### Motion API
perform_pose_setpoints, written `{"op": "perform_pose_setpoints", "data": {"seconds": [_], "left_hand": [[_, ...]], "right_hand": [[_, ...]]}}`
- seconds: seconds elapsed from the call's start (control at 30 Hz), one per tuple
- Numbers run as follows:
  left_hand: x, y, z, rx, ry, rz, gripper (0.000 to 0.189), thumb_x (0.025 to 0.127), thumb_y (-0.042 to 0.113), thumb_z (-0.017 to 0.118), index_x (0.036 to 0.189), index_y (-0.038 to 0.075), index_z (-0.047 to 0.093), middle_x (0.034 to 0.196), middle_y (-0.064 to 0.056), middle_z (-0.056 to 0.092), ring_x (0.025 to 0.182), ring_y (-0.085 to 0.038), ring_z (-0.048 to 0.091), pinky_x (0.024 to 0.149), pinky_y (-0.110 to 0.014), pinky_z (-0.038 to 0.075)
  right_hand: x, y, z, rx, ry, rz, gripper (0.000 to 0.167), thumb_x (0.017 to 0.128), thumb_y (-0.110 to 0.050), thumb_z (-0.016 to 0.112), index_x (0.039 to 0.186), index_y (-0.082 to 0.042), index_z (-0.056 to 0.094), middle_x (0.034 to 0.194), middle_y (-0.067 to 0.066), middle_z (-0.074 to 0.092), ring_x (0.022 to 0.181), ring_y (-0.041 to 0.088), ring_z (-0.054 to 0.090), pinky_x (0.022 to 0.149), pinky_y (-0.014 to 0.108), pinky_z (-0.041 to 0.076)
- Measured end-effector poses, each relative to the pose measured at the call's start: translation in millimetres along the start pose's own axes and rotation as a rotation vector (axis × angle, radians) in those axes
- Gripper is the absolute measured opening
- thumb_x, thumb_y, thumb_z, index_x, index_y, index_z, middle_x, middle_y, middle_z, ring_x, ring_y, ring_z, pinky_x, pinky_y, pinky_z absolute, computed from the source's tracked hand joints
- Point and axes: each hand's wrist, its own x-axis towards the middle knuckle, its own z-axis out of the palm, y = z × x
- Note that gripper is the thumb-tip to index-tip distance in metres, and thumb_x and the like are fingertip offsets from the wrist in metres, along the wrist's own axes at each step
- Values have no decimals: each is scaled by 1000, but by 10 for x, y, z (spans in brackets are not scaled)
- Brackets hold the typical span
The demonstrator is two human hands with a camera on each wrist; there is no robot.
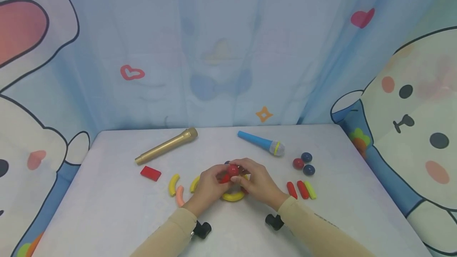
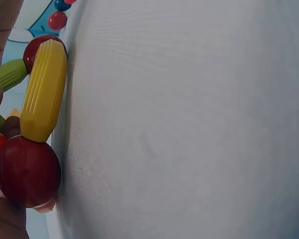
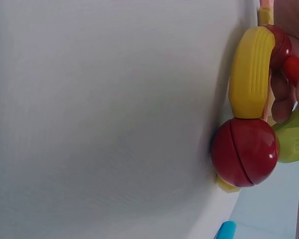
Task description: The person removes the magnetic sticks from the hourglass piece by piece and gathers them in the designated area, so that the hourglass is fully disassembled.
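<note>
In the head view both hands meet above a ring-like build of balls and rods near the table's middle. My left hand (image 1: pixel 208 187) grips a short red rod (image 1: pixel 225 178), partly covered by fingers. A red ball (image 1: pixel 233 170) touches the rod, and my right hand (image 1: pixel 258 181) pinches it between thumb and fingers. Low in the build lies a curved yellow rod (image 1: pixel 233 197). Up close, the left wrist view shows this yellow rod (image 2: pixel 44 92) joining two dark red balls, one nearer (image 2: pixel 29 172). A green rod (image 3: pixel 294 138) meets a red ball (image 3: pixel 245 152) in the right wrist view.
Left lie a red block (image 1: pixel 150 173), yellow curved rods (image 1: pixel 173 185) and a peach one (image 1: pixel 179 196). Right are red rods (image 1: pixel 302 190), a green rod (image 1: pixel 310 190), a red ball (image 1: pixel 298 163) and blue balls (image 1: pixel 308 169). Behind lie gold (image 1: pixel 166 146) and blue (image 1: pixel 260 142) microphones.
</note>
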Motion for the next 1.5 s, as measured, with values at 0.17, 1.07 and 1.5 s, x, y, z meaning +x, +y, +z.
{"op": "perform_pose_setpoints", "data": {"seconds": [0.17,1.07,1.5], "left_hand": [[-1,7,-6,-6,-4,-18,45,85,22,81,128,19,66,129,3,63,118,-17,60,95,-33,52],[16,26,38,35,21,21,41,86,25,81,125,17,70,124,3,62,116,-17,58,94,-31,52],[12,44,12,67,-7,-17,37,84,31,82,117,17,75,134,0,59,126,-24,54,98,-36,50]], "right_hand": [[4,17,-6,21,-2,-24,48,87,-18,78,131,-23,59,122,-14,60,106,4,61,91,27,53],[3,6,-4,40,32,-29,48,88,-19,77,133,-13,59,122,-12,60,105,6,61,88,26,54],[28,9,-144,252,117,194,47,91,-12,74,135,-18,56,126,0,62,111,21,63,87,32,55]]}}
